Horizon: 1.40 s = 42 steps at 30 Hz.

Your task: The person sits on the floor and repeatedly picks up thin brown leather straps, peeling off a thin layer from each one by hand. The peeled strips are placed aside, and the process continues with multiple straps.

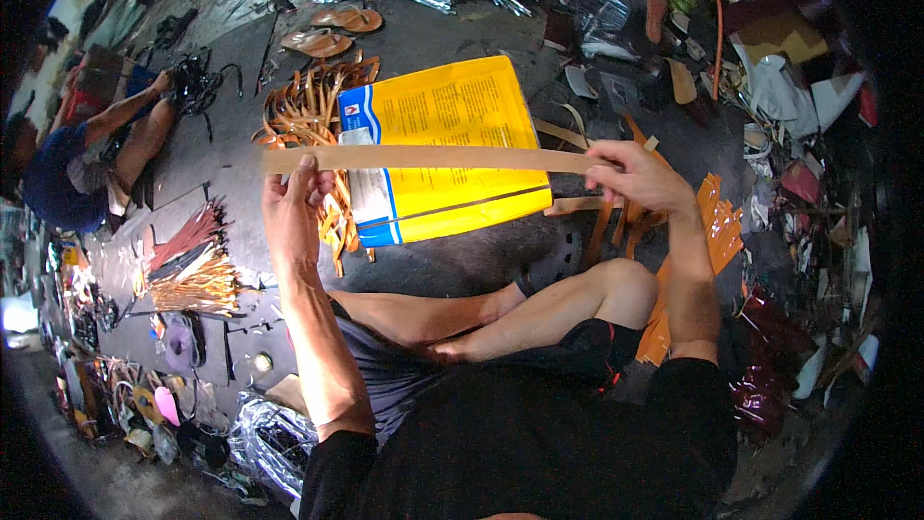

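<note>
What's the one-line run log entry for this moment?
left hand: pinching tan strip | right hand: holding its right end | strip: straight, over yellow panel

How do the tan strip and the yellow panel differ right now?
The tan strip is long and narrow; the yellow panel is much broader. The strip looks plain, while the panel carries print and a blue-and-white end. The left hand and right hand hold the strip; neither appears to grip the panel. Both extend roughly crosswise before the person.
</note>
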Motion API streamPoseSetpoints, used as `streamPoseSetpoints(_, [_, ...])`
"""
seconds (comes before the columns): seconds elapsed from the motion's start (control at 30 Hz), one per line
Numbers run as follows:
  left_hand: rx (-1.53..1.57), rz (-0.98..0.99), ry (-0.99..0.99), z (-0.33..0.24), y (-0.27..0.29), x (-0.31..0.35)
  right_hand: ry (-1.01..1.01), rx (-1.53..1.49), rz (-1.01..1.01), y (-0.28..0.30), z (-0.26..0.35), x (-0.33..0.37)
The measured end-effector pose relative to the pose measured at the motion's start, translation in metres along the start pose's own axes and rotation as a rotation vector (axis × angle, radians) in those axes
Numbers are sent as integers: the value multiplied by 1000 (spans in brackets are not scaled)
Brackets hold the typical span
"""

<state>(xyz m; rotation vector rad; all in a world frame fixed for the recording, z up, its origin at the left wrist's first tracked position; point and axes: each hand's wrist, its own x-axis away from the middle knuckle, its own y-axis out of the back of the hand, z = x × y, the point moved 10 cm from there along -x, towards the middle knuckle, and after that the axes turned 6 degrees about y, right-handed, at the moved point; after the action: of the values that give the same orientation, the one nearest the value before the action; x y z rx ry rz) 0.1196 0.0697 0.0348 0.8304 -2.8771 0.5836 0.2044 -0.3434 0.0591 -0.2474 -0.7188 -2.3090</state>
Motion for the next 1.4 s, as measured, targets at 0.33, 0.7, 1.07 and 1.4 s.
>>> streamPoseSetpoints(0.33, [-442,164,76,33,-30,12,347,1124,-656,71,17,0])
streamPoseSetpoints(0.7, [-445,-26,-34,27,4,4,846,306,-82,-164,167,-142])
streamPoseSetpoints(1.07, [-237,-9,95,60,11,1,997,278,-122,-175,155,-143])
streamPoseSetpoints(1.4, [-231,1,211,74,12,-10,1025,536,-239,-187,166,-129])
